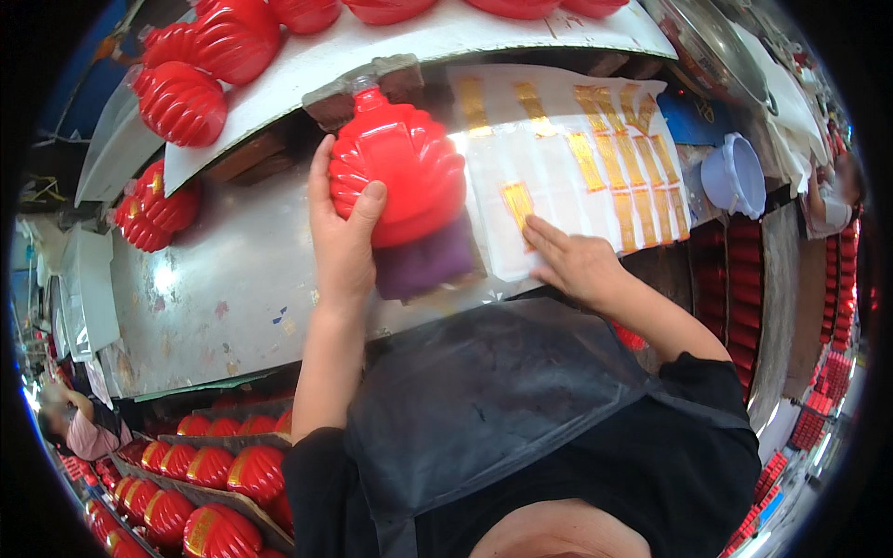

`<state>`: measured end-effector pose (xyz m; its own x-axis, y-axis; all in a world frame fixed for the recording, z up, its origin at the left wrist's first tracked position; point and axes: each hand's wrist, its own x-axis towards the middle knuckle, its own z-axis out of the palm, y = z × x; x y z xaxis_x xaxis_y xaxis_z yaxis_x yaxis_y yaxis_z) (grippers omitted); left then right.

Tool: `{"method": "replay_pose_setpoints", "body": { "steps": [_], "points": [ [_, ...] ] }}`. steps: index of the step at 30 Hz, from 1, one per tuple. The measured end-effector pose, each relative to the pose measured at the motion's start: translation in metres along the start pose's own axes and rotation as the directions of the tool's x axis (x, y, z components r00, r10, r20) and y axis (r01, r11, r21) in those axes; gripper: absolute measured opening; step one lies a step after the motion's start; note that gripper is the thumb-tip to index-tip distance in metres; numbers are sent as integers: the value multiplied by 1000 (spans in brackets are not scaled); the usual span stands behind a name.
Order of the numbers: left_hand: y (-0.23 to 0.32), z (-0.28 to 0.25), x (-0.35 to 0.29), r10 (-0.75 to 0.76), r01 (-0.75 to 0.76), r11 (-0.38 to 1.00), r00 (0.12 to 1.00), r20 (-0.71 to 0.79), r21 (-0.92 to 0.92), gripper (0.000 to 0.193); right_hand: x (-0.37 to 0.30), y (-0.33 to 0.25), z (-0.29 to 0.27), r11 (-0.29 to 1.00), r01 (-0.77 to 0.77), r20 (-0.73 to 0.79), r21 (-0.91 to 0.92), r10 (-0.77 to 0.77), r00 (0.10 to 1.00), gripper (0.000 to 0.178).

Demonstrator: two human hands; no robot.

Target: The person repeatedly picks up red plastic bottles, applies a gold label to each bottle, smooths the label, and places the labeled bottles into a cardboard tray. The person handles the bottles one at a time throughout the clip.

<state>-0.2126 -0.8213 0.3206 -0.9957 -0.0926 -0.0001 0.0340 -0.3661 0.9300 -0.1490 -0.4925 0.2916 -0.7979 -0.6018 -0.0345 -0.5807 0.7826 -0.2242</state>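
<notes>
My left hand (346,216) is closed around the left side of a glossy red, shell-ribbed bottle (402,167), its thumb on the front. The bottle has a flat smooth panel and a clear neck that points away from me. Below its base lies a purple cloth (428,260). My right hand (575,263) is over a white sheet (507,256), with fingers stretched out and thumb apart. Its fingertips touch the lower end of a gold label (517,203). Several more gold labels (621,163) lie in rows on the sheet's right part.
A grey metal worktable (223,288) spreads to the left. Red bottles (181,102) stand on a white board (446,42) along the back. A pale blue bucket (733,175) is at the right. Crates of red bottles (219,532) sit at lower left. Other people (84,423) are at the far sides.
</notes>
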Motion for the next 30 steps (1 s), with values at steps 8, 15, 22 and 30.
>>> {"method": "replay_pose_setpoints", "body": {
  "steps": [8,15,22,30],
  "points": [
    [4,5,-4,7,-7,1000,1000,-4,21,88,-40,5,4,976,200,-155,-81,-211,965,50],
    [11,5,-4,-13,13,992,1000,-2,128,91,35,4,-70,486,-471,306,736,382,872,26],
    [19,0,6,125,-120,914,992,12,387,95,138,-36,-156,670,111,-234,734,96,967,18],
    [32,2,41,55,-43,895,998,-16,445,84,158,-86,-121,861,455,-259,-229,-504,824,31]
  ]
}}
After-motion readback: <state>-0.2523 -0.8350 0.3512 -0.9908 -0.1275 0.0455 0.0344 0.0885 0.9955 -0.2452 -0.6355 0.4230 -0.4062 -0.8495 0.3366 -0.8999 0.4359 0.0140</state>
